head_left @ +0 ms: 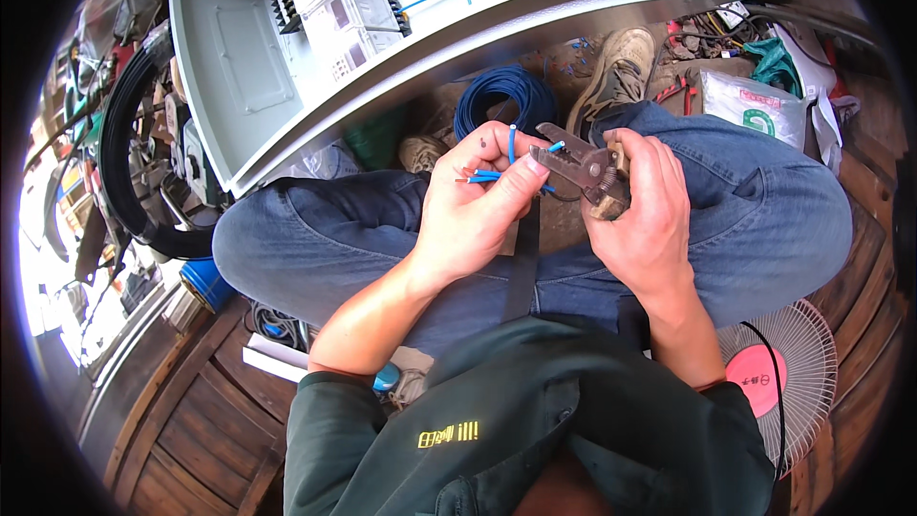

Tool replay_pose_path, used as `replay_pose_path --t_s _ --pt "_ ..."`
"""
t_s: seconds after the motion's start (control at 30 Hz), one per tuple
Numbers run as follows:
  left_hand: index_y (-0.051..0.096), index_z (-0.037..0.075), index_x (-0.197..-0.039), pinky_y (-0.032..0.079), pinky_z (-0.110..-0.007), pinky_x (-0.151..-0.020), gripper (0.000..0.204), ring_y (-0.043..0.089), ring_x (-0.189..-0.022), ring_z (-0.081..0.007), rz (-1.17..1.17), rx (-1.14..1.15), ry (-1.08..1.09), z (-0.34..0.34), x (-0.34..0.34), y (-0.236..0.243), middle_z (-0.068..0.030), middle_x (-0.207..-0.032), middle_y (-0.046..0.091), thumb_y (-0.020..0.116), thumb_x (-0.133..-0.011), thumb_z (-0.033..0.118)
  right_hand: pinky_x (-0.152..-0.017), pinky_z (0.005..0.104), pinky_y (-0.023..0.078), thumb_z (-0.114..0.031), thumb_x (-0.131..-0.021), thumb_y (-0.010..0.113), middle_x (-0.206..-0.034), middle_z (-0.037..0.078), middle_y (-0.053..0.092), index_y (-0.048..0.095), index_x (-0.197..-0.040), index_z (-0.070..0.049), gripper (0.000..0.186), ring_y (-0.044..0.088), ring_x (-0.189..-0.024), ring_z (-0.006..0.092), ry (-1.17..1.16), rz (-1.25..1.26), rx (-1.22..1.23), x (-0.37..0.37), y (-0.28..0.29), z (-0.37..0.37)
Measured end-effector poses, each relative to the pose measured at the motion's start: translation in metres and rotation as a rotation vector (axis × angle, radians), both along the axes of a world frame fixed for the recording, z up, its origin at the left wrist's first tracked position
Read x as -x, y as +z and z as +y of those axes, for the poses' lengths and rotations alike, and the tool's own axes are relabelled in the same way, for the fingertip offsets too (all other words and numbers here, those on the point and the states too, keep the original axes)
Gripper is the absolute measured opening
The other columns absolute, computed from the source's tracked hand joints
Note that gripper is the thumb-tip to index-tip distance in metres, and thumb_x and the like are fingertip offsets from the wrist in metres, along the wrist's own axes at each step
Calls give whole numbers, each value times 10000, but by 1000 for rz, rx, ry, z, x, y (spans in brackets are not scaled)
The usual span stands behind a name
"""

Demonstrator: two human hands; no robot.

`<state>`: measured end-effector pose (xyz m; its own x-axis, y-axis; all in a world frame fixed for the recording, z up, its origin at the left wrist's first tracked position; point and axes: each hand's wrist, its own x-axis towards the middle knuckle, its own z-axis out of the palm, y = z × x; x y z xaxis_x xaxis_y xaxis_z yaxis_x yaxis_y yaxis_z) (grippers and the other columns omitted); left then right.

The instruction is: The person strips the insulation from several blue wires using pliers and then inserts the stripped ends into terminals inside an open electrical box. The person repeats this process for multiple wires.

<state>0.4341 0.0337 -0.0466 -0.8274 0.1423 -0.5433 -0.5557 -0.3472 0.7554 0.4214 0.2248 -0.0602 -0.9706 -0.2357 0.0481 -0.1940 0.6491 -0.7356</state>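
My left hand [465,215] is closed, pinching several short blue wires [487,176] between thumb and fingers. Bare copper shows at the left ends of some of them. My right hand [648,220] grips a worn pair of wire strippers [592,170] by its handles, with a coil spring visible between them. The jaws point left toward my left thumb. One blue wire end lies at the jaws; whether they bite on it I cannot tell. Both hands are above my lap, close together.
Ahead stands an open white metal cabinet [224,57] holding electrical modules [336,10] and blue wiring. Beyond my hands lies a coil of blue wire [504,100]. Black cable [119,153] is coiled at left, red-handled pliers [676,88] lie at right, and a fan [798,373] stands behind right.
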Motion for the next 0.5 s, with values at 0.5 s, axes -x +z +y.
replay_pose_path --t_s 0.5 --pt "635 26 -993 399 -187 -634 101 471 -707 -7 1 81 -57 -3 1 1 49 -800 577 663 -955 116 -800 419 500 57 -634 712 -937 179 622 575 -1103 24 489 618 -871 374 22 -54 57 -1 -1 3"
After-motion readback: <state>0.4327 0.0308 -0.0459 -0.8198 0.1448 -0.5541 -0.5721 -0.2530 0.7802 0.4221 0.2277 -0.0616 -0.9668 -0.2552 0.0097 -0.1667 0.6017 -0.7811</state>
